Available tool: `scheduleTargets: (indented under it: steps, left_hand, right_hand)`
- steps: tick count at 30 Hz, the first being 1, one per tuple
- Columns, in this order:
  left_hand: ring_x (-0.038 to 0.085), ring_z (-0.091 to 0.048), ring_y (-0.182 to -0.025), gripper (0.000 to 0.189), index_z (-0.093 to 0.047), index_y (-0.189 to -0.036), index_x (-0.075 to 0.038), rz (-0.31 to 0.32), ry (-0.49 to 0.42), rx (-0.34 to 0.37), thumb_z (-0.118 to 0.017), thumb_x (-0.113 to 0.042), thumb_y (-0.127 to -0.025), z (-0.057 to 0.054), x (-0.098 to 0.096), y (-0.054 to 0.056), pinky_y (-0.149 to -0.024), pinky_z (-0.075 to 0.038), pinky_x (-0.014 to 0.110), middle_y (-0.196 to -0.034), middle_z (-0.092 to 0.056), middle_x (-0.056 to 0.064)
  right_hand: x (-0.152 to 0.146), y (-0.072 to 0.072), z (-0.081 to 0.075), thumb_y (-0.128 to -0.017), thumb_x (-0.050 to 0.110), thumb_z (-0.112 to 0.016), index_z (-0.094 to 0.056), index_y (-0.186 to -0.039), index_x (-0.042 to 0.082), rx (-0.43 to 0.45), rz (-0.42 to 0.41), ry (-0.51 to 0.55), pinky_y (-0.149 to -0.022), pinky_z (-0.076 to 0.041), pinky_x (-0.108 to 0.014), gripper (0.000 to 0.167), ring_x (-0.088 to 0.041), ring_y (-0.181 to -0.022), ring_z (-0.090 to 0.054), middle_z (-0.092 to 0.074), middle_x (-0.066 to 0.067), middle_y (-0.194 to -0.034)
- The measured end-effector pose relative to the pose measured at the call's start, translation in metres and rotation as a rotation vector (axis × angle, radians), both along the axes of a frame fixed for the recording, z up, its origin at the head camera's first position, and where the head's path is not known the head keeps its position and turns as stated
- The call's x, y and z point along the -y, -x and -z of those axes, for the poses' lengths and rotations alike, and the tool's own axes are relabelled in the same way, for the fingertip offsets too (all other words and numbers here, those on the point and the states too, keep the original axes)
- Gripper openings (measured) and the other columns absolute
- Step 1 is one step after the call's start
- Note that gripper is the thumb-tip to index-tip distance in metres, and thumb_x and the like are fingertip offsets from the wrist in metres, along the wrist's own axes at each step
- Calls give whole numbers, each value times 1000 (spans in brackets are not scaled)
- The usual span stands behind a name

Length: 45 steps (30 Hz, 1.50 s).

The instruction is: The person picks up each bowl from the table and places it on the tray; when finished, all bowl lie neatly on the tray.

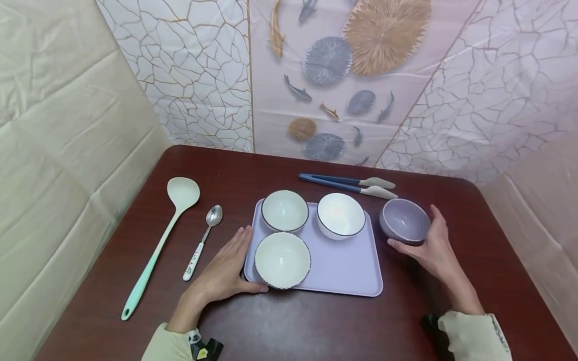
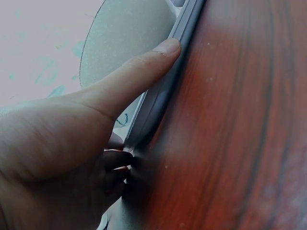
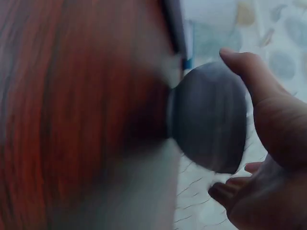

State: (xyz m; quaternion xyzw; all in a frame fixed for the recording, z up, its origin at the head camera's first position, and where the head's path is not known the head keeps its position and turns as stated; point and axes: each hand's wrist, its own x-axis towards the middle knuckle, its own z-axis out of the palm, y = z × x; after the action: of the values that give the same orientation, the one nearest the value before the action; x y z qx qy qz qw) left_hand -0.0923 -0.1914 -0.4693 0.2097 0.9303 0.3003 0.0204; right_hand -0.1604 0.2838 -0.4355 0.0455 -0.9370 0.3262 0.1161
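On a lilac tray [image 1: 345, 271] stand a pale bowl [image 1: 285, 209] at the back left, a white bowl [image 1: 340, 215] at the back right and a speckled-rim bowl [image 1: 282, 260] at the front left. My left hand [image 1: 228, 263] rests against the tray's left front corner, fingers straight along the side and thumb [image 2: 148, 67] on the front edge. Right of the tray, a purple bowl [image 1: 405, 220] stands on the table. My right hand [image 1: 431, 248] is spread about its right and near sides. In the right wrist view, a gap shows between the palm and this bowl [image 3: 211, 117].
A ladle [image 1: 164, 235] with a mint handle and a metal spoon [image 1: 203, 240] with a patterned white handle lie left of the tray. Blue-handled tongs [image 1: 347, 185] lie behind it. Cloth hangings [image 1: 198, 75] stand behind and beside the dark wooden table [image 1: 289, 326].
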Motion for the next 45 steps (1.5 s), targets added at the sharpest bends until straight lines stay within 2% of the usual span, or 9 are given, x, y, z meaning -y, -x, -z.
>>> scheduleTargets:
  steps: [4, 8, 11, 18, 23, 29, 35, 39, 45]
  left_hand:
    - [29, -9, -148, 132, -11, -155, 2, 8, -2, 0, -83, -62, -65, 2, -1, -1, -115, -20, 51, -161, -13, 17]
    - [30, -9, -148, 132, -11, -155, 3, 13, -4, 0, -83, -61, -66, 1, -1, -3, -115, -19, 49, -161, -12, 18]
    - [30, -10, -148, 132, -11, -155, 3, 17, -1, -9, -83, -62, -65, 0, 0, -2, -115, -19, 50, -161, -13, 18]
    - [31, -11, -147, 132, -12, -154, 4, 23, 7, -29, -82, -63, -65, -1, -1, 0, -115, -21, 50, -160, -14, 19]
    - [31, -11, -147, 131, -12, -154, 4, 27, 9, -17, -82, -62, -66, -2, 0, -2, -115, -20, 50, -160, -14, 20]
    - [32, -11, -147, 130, -13, -154, 5, 7, 15, -24, -83, -61, -66, -7, 5, -1, -115, -20, 50, -160, -14, 20]
    - [31, -10, -147, 130, -12, -154, 5, -1, 22, -23, -83, -61, -67, -6, 4, 3, -115, -19, 49, -160, -14, 20]
    - [31, -12, -147, 130, -13, -154, 5, 9, 13, -25, -83, -61, -66, -4, -1, 5, -115, -20, 49, -160, -14, 20]
    - [31, -12, -147, 130, -13, -154, 4, 21, 5, -30, -83, -61, -66, -5, -5, 6, -115, -19, 48, -160, -15, 19]
  right_hand:
    - [-9, 4, 10, -70, 31, -90, -1, -154, 0, 66, 6, 56, -95, -35, -60, 126, -49, -120, -39, -27, -35, -144]
    - [-11, 6, 13, -72, 33, -88, -9, -153, 0, 100, 34, 95, -91, -39, -41, 118, -44, -118, -43, -35, -31, -141]
    - [-10, 6, 14, -71, 31, -89, -15, -151, 0, 91, 78, 139, -86, -37, -29, 113, -41, -119, -44, -37, -28, -141]
    - [-7, -2, 1, -71, 30, -89, -17, -152, 3, 69, 176, 197, -93, -36, -29, 112, -38, -122, -43, -37, -24, -144]
    - [3, -28, -17, -69, 30, -91, -16, -151, 6, 79, 195, 178, -89, -36, -24, 115, -38, -120, -43, -35, -21, -144]
    - [53, -68, -29, -58, 27, -97, -20, -147, 9, 51, 268, 236, -87, -36, -19, 119, -30, -117, -48, -39, -15, -138]
    - [104, -90, -16, -49, 32, -100, -27, -141, 6, 46, 185, 216, -85, -38, -21, 121, -29, -112, -53, -46, -15, -132]
    - [123, -95, -3, -42, 39, -101, -29, -140, 6, 56, 110, 181, -87, -40, -29, 125, -27, -110, -55, -49, -13, -129]
    - [134, -97, 7, -43, 46, -99, -27, -140, 4, 91, 48, 170, -90, -40, -43, 128, -31, -112, -53, -49, -17, -128]
